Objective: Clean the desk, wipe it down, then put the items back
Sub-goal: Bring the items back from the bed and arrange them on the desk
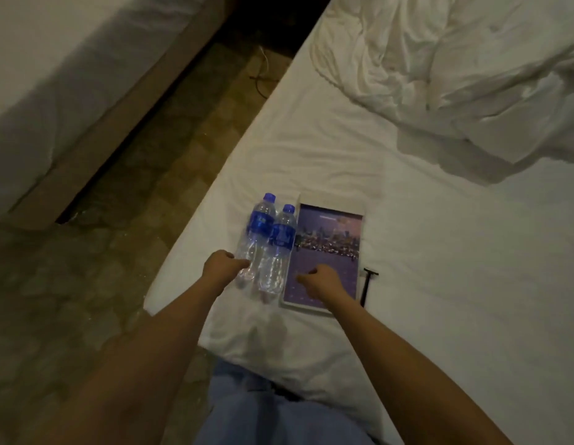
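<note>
Two clear water bottles with blue caps and blue labels lie side by side on the white bed sheet (pixel 407 220), caps pointing away from me. My left hand (pixel 223 264) is at the lower part of the left bottle (pixel 258 232), its curled fingers and thumb on the bottle's side. My right hand (pixel 322 279) hovers with curled fingers over a purple city-picture calendar (pixel 330 232). It holds nothing and is just right of the right bottle (pixel 279 248), not touching it. A black razor (pixel 365 284) lies right of the calendar.
A crumpled white duvet (pixel 455 69) covers the far right of the bed. The patterned carpet floor (pixel 134 194) runs along the bed's left edge, with a second bed (pixel 54 75) at far left. A cable (pixel 263 75) lies on the floor. My jeans (pixel 263 412) press against the bed's corner.
</note>
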`<move>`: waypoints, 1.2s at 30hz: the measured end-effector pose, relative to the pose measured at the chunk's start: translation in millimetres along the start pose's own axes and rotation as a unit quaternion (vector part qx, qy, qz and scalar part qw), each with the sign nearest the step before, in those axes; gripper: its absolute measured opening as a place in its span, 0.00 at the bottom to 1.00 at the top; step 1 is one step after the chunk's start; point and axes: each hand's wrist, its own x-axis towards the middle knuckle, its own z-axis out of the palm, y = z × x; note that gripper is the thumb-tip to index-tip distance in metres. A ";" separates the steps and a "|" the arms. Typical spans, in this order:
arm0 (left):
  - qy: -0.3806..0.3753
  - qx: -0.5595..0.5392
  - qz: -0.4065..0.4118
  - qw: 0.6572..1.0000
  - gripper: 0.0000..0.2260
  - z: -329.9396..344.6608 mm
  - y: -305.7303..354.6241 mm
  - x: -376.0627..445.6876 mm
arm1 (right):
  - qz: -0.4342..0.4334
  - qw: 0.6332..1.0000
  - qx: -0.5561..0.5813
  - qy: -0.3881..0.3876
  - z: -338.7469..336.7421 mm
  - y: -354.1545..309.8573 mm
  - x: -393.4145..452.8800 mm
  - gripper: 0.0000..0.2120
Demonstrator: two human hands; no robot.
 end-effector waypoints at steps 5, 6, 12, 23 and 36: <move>-0.038 -0.014 -0.021 0.999 0.26 14.1 9.8 65.5 | 0.065 0.991 0.114 -0.005 28.7 -19.7 63.4 0.17; -0.048 -0.011 -0.017 0.999 0.28 16.8 10.6 77.0 | 0.073 0.989 0.132 -0.010 34.1 -22.5 72.8 0.15; -0.100 0.014 0.019 0.995 0.26 28.8 13.1 126.8 | 0.093 0.971 0.215 0.040 60.4 -31.5 112.1 0.11; -0.203 -0.037 0.031 0.978 0.13 28.0 9.4 154.4 | 0.089 0.946 0.311 0.016 76.8 -25.3 128.4 0.21; -0.298 -0.020 0.116 0.947 0.10 7.8 59.9 42.3 | 0.064 0.887 0.455 0.036 24.9 -7.8 -12.9 0.11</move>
